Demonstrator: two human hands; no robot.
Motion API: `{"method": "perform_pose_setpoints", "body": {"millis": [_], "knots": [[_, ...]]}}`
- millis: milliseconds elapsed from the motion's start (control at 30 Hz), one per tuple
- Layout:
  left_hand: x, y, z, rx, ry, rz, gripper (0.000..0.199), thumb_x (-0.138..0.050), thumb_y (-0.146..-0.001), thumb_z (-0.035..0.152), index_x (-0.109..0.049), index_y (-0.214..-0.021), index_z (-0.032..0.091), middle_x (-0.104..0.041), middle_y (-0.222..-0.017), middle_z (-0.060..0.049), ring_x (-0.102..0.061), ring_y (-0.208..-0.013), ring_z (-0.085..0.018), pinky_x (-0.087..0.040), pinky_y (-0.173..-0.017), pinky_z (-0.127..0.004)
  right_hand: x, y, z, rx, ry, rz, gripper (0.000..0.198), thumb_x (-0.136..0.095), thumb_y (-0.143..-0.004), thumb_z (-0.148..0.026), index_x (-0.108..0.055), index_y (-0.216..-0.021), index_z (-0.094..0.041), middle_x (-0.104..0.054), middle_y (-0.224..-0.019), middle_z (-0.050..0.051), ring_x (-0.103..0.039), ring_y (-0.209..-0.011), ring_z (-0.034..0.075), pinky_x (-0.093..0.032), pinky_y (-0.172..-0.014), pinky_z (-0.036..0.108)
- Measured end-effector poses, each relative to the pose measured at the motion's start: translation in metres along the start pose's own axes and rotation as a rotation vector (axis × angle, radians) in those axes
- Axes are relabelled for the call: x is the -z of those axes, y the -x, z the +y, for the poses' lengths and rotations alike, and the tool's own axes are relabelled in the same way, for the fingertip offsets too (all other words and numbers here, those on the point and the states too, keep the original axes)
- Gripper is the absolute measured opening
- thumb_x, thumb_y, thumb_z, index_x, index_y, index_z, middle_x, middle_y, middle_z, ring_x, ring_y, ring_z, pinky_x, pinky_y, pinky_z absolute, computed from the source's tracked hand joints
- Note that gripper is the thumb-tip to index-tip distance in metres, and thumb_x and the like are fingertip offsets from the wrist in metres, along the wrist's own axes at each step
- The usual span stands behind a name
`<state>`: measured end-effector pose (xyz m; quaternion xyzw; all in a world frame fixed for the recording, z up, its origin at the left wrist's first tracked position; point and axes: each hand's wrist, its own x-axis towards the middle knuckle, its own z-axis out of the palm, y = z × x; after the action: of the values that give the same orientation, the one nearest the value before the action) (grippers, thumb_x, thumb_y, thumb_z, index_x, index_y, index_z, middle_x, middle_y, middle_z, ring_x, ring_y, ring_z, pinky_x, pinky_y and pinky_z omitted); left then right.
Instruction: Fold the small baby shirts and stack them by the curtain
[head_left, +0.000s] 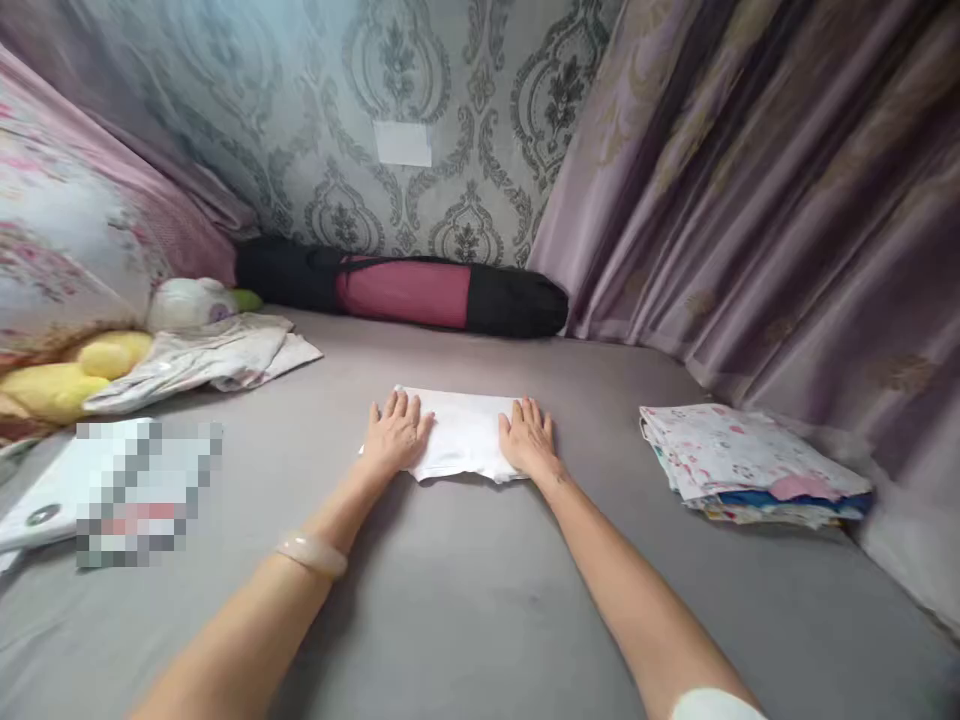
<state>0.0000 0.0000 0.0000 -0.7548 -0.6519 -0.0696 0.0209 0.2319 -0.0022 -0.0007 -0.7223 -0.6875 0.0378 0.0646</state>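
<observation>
A white folded cloth garment [465, 430] lies flat on the grey bed sheet [465, 580] in front of me. My left hand [396, 432] rests palm down on its left end, fingers spread and pointing away from me. On the right end lies my right hand [529, 438], also flat with its fingers apart. Between the hands the cloth's middle shows, with a slightly uneven near edge. What kind of garment it is, I cannot tell. A pale bangle [312, 555] circles my left wrist.
To the right sits a stack of folded patterned clothes [750, 455]. At left are a crumpled light garment [217, 352], a yellow plush toy [56, 390] and a white item [52, 510], partly blurred out. A long black and red bag [405, 292] lies along the wall beside the purple curtain [675, 180].
</observation>
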Motion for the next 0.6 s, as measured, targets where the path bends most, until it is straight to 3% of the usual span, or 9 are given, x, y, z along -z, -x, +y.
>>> {"method": "perform_pose_setpoints", "body": {"millis": [233, 367, 600], "knots": [[-0.002, 0.006, 0.002, -0.003, 0.012, 0.103, 0.051, -0.028, -0.100, 0.041, -0.051, -0.135, 0.012, -0.045, -0.148, -0.020, -0.032, -0.143, -0.033, -0.024, -0.114, -0.058, 0.008, 0.001, -0.005, -0.014, -0.006, -0.048, 0.062, -0.019, -0.101, -0.040, -0.033, -0.150, -0.005, -0.027, -0.159, 0.017, -0.015, -0.149, 0.028, -0.006, -0.118, 0.051], [-0.002, 0.012, 0.005, -0.062, 0.052, 0.153, 0.047, -0.029, -0.100, 0.040, -0.055, -0.133, 0.017, -0.047, -0.148, -0.015, -0.031, -0.144, -0.031, -0.019, -0.117, -0.057, 0.013, 0.002, -0.019, 0.045, -0.043, -0.050, 0.061, -0.018, -0.101, -0.040, -0.033, -0.151, -0.006, -0.024, -0.160, 0.016, -0.014, -0.149, 0.027, -0.003, -0.119, 0.049], [-0.004, 0.013, 0.010, -0.133, 0.105, -0.015, 0.055, -0.031, -0.100, 0.044, -0.042, -0.146, 0.015, -0.038, -0.154, -0.014, -0.032, -0.144, -0.030, -0.021, -0.118, -0.053, 0.008, 0.005, -0.035, 0.072, -0.084, -0.102, 0.061, -0.019, -0.101, -0.040, -0.030, -0.152, -0.008, -0.022, -0.161, 0.015, -0.012, -0.150, 0.026, -0.004, -0.119, 0.047]]}}
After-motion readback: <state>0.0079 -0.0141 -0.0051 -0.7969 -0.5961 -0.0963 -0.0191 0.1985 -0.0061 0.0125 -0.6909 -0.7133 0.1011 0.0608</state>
